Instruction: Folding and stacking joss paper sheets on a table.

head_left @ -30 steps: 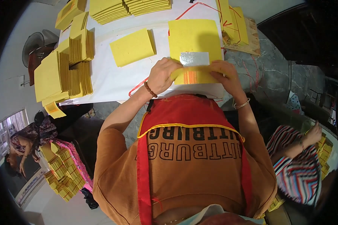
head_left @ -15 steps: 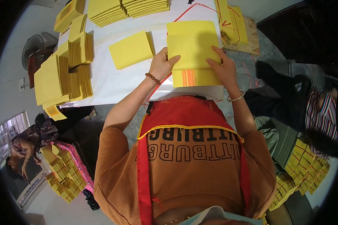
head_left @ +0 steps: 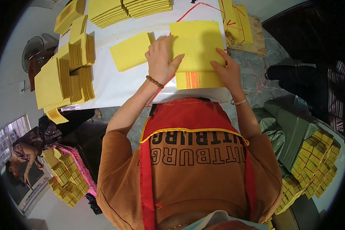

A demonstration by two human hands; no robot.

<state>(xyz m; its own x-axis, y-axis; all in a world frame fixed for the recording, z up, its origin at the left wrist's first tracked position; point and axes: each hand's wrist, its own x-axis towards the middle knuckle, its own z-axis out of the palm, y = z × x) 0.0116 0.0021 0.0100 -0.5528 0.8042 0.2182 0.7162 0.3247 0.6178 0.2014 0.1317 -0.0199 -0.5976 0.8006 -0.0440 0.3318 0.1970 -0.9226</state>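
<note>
In front of me, near the table's front edge, lies a yellow paper sheet (head_left: 195, 46), with a folded lower strip bearing an orange-red patch. My right hand (head_left: 228, 71) grips its right edge, thumb and forefinger on top and the other fingers partly hidden. On the opposite side, my left hand (head_left: 161, 59) is open, fingers stretched away from me and thumb by the sheet's left edge. Its fingertips reach over the gap beside a smaller folded yellow paper piece (head_left: 130, 51), which lies tilted on the white tabletop (head_left: 111, 90).
Stacks of folded yellow paper (head_left: 51, 82) line the table's left side, and more rows (head_left: 107, 13) lie at the back. Tied yellow bundles (head_left: 241, 27) stand on a board to the right. A fan (head_left: 32, 51) is at far left. Other people are nearby on both sides.
My left hand has let go of the sheet's left edge and spread its fingers upward. The right hand stays at the right edge. A person at right has shifted.
</note>
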